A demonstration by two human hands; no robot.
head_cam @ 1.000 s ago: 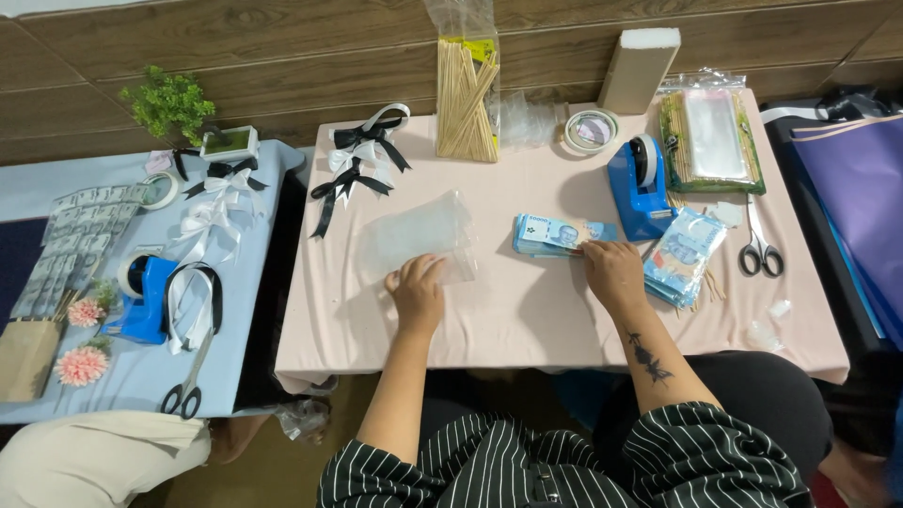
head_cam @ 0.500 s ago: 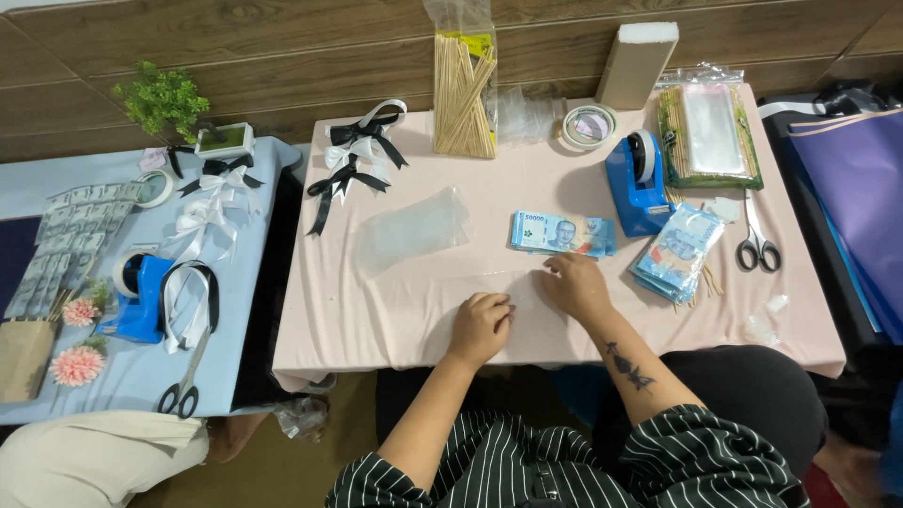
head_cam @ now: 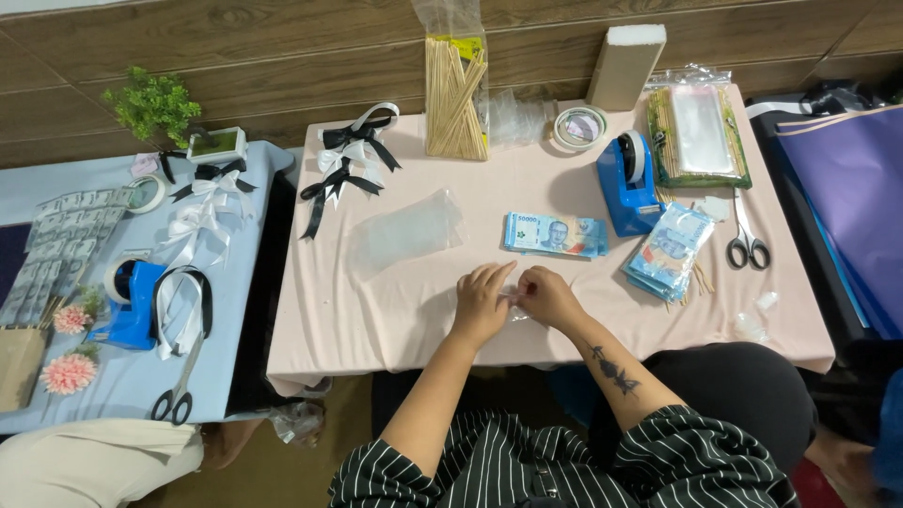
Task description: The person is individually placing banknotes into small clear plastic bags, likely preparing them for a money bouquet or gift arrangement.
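Since the earlier frame both hands have been drawn together at the near edge of the pink tabletop. A small clear plastic piece is pinched between the left hand and right hand, fingertips pressed onto it. The banknote stack is unmoved, just beyond the hands. A clear bag lies left of it, a blue tape dispenser right. Behind, a wood-panelled wall is seen.
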